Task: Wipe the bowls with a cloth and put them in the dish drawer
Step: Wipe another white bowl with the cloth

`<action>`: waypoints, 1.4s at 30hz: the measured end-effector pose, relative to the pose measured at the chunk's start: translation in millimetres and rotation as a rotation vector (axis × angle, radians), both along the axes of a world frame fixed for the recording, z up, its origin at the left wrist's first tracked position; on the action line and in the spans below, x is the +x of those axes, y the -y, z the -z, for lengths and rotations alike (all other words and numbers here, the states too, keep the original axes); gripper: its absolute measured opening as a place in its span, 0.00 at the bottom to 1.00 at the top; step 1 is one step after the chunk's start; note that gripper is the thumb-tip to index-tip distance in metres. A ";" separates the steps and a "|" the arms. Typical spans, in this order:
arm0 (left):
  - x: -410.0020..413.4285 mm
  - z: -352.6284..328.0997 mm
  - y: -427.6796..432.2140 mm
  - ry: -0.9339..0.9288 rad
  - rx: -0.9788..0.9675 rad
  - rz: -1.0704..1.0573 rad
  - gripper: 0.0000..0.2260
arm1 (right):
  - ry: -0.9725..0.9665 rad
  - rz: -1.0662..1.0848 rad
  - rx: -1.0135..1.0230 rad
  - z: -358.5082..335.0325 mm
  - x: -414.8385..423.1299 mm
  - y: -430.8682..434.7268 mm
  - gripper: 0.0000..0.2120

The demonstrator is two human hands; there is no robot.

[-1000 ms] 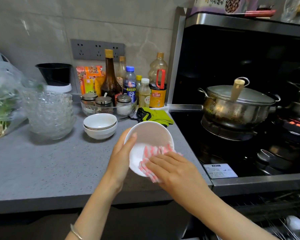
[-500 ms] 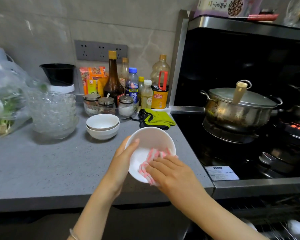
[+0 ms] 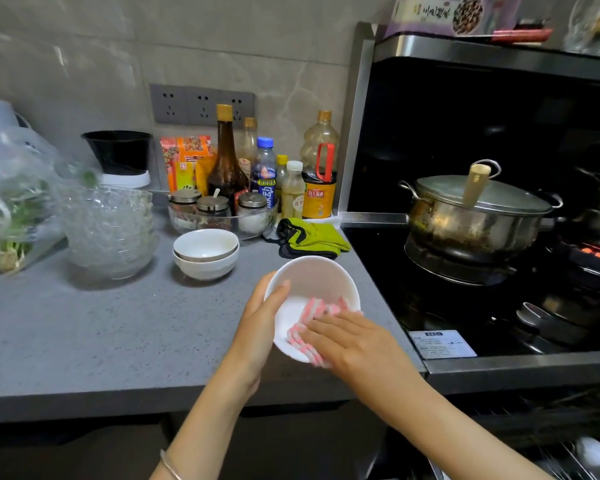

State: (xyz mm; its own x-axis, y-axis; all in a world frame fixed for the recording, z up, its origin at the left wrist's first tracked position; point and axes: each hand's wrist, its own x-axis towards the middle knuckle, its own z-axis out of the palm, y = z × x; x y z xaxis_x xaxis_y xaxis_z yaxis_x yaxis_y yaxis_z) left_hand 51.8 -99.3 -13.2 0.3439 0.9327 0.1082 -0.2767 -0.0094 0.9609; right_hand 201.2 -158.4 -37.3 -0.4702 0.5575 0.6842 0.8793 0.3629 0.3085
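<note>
Your left hand (image 3: 257, 327) grips the bowl (image 3: 312, 282) by its left rim. The thumb is hooked over the edge into the inside, and the fingers behind the bowl are hidden. The bowl is white and tilted with its mouth toward you. It is held up over the front right corner of the table (image 3: 84, 334), to the right of the stack (image 3: 205, 254) of two white bowls and nearer to you than it.

Your right hand (image 3: 354, 344) lies in the lower part of the bowl, fingers nearly straight and close together, pressing the cloth (image 3: 309, 317) flat against the inner wall. The thumb is out of sight. The cloth is pink-and-white striped and bunched. It pokes out above and to the left of your fingertips, and one fold hangs over the bowl's near rim.

The stack stands upright on the table, one bowl nested in the other. Left of the stack, just beside it, sits a pile of glass bowls (image 3: 108, 230). Farther left is a plastic bag (image 3: 11, 202) of greens. Behind the stack is a clear tray with three lidded jars (image 3: 219, 206), and bottles (image 3: 226, 164) stand behind that against the wall. Right of the stack a green glove (image 3: 312, 237) lies at the table's edge. Beyond the glove, well apart from the stack, a lidded steel pot (image 3: 478, 216) sits on the stove.
</note>
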 end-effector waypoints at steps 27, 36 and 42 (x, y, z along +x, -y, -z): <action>0.6 -8.5 -1.8 -0.055 0.029 -0.010 0.11 | 0.064 -0.029 0.081 -12.3 4.7 -3.6 0.07; 23.5 -4.1 19.3 0.116 -0.051 -0.078 0.13 | -0.282 0.033 0.031 -2.0 -23.8 -3.0 0.16; 9.4 -5.4 1.8 0.001 0.042 -0.041 0.08 | -0.075 0.019 0.121 -3.9 4.2 1.5 0.16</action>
